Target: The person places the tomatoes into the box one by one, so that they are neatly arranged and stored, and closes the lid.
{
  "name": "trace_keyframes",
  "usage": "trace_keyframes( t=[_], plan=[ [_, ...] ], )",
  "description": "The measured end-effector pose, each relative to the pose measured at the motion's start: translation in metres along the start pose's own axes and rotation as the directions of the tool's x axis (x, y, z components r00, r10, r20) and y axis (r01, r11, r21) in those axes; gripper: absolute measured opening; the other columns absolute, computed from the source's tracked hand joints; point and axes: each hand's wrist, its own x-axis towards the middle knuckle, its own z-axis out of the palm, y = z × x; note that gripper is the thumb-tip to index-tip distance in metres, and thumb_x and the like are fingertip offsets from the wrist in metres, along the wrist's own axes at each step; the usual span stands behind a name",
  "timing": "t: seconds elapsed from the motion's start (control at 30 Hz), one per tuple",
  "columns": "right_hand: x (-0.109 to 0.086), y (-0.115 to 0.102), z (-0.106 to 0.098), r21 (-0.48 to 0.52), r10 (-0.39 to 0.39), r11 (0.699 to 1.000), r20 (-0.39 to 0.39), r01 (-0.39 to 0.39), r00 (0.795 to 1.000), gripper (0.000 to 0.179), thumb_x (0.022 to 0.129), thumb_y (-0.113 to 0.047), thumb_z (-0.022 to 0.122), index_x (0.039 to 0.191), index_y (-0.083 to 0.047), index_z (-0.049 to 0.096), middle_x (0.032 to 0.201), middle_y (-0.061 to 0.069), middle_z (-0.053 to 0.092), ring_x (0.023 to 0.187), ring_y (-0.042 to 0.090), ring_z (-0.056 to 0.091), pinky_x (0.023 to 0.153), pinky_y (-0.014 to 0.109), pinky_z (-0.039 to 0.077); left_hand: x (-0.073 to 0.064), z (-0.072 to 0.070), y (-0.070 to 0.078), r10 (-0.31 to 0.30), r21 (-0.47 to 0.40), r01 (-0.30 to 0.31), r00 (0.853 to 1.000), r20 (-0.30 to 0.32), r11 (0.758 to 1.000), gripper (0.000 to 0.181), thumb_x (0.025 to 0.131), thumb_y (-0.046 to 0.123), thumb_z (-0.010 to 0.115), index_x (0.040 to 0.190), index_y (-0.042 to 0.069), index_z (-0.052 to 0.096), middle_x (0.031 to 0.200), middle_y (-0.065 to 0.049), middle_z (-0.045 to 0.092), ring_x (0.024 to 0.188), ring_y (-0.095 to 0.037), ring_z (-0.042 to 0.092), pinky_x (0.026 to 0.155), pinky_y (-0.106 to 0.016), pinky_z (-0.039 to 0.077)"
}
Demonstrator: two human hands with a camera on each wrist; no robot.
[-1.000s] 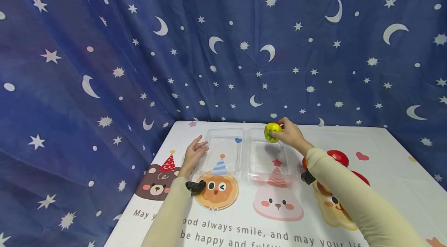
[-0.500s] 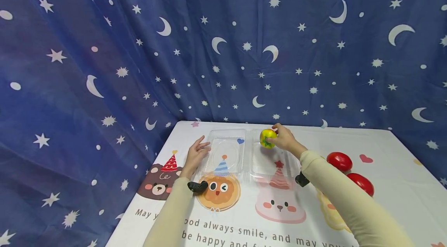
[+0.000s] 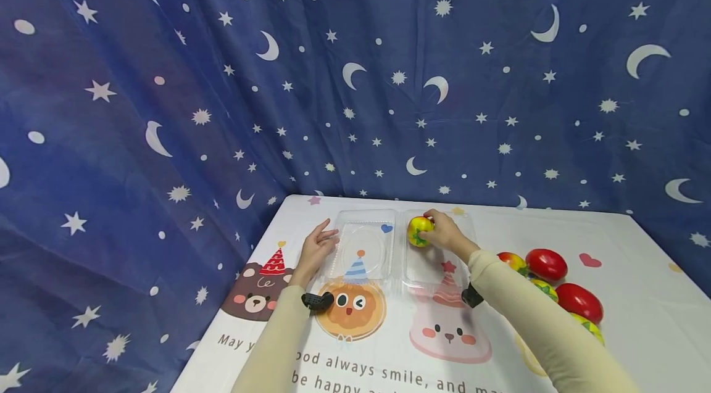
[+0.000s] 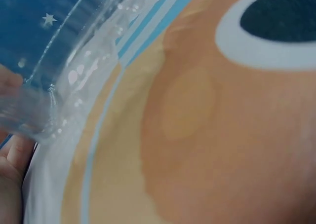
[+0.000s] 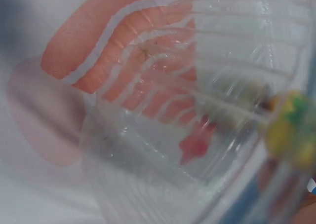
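Note:
A clear plastic clamshell box lies opened flat on the printed tablecloth, its two halves side by side. My right hand holds a yellow-and-red fruit with a green leafy top in the far left part of the right half. Seen through the clear wall in the right wrist view, the same fruit appears at the right edge. My left hand is at the outer left edge of the left half, fingers loosely extended. In the left wrist view its fingers show right beside the clear plastic.
To the right, partly behind my right forearm, lie two glossy red fruits and several yellow-and-green ones. The white tablecloth carries cartoon prints and lettering. A blue star-patterned curtain hangs behind the table.
My right hand has carried the fruit leftward and lower into the right half of the box. More of the fruits at the right now show past the sleeve. My left hand stays by the box edge.

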Motion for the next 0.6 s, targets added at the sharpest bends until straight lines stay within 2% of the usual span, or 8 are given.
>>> trace_keyframes(
  t=[0.1, 0.3, 0.47, 0.6],
  plan=[
    [0.000, 0.000, 0.001, -0.009, -0.010, 1.000, -0.011, 0.010, 1.000, 0.053, 0.087, -0.009, 0.071, 0.129, 0.013, 0.048, 0.119, 0.032, 0.059, 0.107, 0.041, 0.059, 0.097, 0.052, 0.046, -0.001, 0.000, 0.000, 0.005, 0.000, -0.005, 1.000, -0.004, 1.000, 0.063, 0.095, 0.002, 0.063, 0.152, 0.006, 0.038, 0.132, -0.024, 0.059, 0.112, -0.038, 0.062, 0.080, -0.019, 0.051],
    [0.000, -0.002, 0.002, -0.060, 0.034, 0.998, -0.008, -0.034, 0.999, 0.056, 0.087, -0.012, 0.071, 0.134, 0.009, 0.048, 0.119, 0.028, 0.056, 0.109, 0.038, 0.055, 0.100, 0.051, 0.044, -0.001, -0.001, 0.001, 0.021, -0.031, -0.020, 1.000, 0.015, 0.999, 0.063, 0.094, -0.002, 0.062, 0.152, 0.002, 0.036, 0.131, -0.028, 0.058, 0.111, -0.043, 0.061, 0.076, -0.016, 0.051],
    [0.000, -0.004, 0.002, -0.087, 0.059, 0.994, -0.008, -0.059, 0.998, 0.058, 0.087, -0.013, 0.071, 0.137, 0.005, 0.048, 0.121, 0.028, 0.053, 0.110, 0.038, 0.053, 0.102, 0.053, 0.042, -0.007, -0.005, 0.016, 0.016, -0.071, -0.013, 0.998, 0.052, 0.997, 0.064, 0.093, -0.005, 0.062, 0.151, -0.002, 0.035, 0.131, -0.033, 0.055, 0.112, -0.048, 0.058, 0.076, -0.018, 0.052],
    [0.002, -0.005, 0.002, -0.079, 0.070, 0.994, -0.007, -0.070, 0.998, 0.059, 0.088, -0.011, 0.070, 0.140, 0.005, 0.045, 0.127, 0.030, 0.051, 0.115, 0.040, 0.052, 0.104, 0.054, 0.040, -0.012, -0.006, 0.028, 0.003, -0.064, 0.003, 0.997, 0.082, 0.998, 0.064, 0.094, -0.004, 0.061, 0.151, -0.002, 0.034, 0.134, -0.035, 0.052, 0.114, -0.047, 0.057, 0.079, -0.021, 0.052]
  ],
)
